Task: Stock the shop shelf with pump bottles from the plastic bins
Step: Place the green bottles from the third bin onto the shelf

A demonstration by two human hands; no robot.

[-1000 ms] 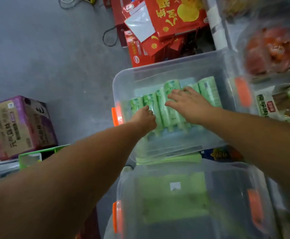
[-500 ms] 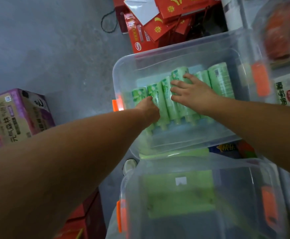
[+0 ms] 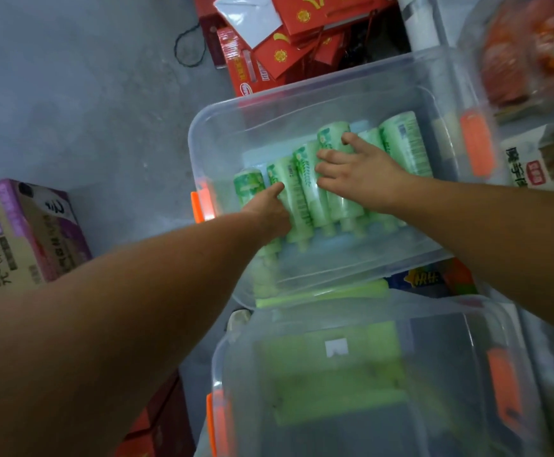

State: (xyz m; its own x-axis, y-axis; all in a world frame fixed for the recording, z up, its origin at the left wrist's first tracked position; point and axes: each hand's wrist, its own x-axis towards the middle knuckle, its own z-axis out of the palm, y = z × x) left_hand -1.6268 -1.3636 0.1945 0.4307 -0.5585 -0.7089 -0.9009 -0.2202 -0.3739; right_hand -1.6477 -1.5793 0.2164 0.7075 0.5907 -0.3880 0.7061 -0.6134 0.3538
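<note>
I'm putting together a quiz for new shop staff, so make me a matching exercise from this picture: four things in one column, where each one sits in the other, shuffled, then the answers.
Things
1. pale green plastic pump bottles
2. purple and beige cardboard box
3. red cardboard gift boxes
4. orange plastic latches

Places
A. on the grey floor, at the left
B. on the end walls of the far clear plastic bin
C. lying side by side inside that bin
D. beyond that bin

Pairs: 1-C, 2-A, 3-D, 4-B
</note>
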